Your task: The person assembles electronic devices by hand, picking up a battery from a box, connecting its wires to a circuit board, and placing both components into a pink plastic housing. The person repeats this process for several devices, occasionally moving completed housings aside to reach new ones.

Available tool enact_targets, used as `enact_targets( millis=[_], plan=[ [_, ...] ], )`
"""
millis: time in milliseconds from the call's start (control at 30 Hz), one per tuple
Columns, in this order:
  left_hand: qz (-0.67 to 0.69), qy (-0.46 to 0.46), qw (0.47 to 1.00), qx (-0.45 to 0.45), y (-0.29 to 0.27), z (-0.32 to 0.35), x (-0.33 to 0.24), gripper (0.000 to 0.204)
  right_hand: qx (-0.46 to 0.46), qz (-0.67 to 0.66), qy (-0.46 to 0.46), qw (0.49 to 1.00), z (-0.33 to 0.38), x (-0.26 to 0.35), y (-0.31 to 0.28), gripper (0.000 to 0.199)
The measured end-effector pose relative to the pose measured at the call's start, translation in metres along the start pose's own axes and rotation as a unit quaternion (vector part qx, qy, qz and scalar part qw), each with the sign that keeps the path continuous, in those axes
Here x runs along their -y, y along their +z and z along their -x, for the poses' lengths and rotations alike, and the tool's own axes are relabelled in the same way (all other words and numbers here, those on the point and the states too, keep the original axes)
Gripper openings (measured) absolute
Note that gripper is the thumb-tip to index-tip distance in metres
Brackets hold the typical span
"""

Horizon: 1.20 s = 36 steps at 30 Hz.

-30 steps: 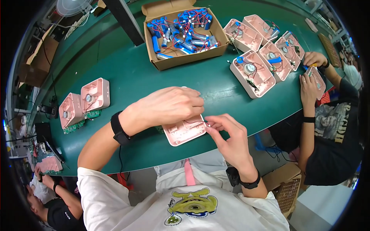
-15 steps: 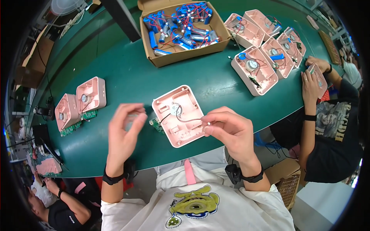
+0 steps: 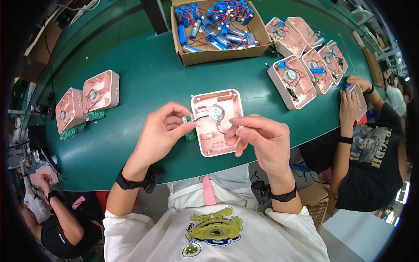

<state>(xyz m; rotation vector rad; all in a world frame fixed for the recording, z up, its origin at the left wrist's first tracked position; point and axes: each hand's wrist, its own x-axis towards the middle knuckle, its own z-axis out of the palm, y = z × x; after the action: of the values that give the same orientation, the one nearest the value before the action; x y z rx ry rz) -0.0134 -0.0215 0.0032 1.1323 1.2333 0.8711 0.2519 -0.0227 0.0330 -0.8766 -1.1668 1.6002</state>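
Green table point(image 3: 148, 83); rectangular pink plastic housing point(image 3: 208, 125) sits in front of the person, cavity up, long axis pointing away. Left hand point(image 3: 158, 133) — fingers pinched narrow on a green circuit board point(image 3: 190, 136) at housing's left edge. Right hand point(image 3: 267, 139) — fingers pinched on a small white wire connector point(image 3: 238, 130).

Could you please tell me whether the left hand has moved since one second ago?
Yes; judged against the cardboard box, the left hand has moved leftward and lower in view, from over the pink housing to the green circuit board beside it.
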Motion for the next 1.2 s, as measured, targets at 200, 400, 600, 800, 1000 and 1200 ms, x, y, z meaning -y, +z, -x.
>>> enact_targets(
  millis=[200,400,600,800,1000,1200],
  plan=[
    [0.008,0.036,0.999,0.008,0.008,-0.016,-0.001,0.024,0.003,0.133,0.014,0.991,-0.014,0.010,0.006,0.017],
    [0.041,0.052,0.998,-0.007,0.013,-0.010,0.000,0.024,-0.014,0.166,0.063,0.984,-0.026,0.011,0.025,0.012],
    [0.011,0.106,0.994,-0.015,0.016,-0.010,0.003,0.022,-0.015,0.351,-0.027,0.936,-0.033,-0.017,0.032,0.010],
    [-0.001,0.104,0.995,-0.008,0.015,-0.008,0.003,0.021,-0.033,0.411,-0.093,0.906,-0.035,-0.025,0.038,0.008],
    [-0.033,0.130,0.990,-0.032,0.018,-0.006,0.003,0.022,-0.041,0.470,-0.125,0.873,-0.036,-0.027,0.039,0.008],
    [-0.080,0.164,0.981,-0.061,0.023,-0.005,0.000,0.022,-0.033,0.470,-0.125,0.873,-0.033,-0.022,0.039,0.008]
  ],
)
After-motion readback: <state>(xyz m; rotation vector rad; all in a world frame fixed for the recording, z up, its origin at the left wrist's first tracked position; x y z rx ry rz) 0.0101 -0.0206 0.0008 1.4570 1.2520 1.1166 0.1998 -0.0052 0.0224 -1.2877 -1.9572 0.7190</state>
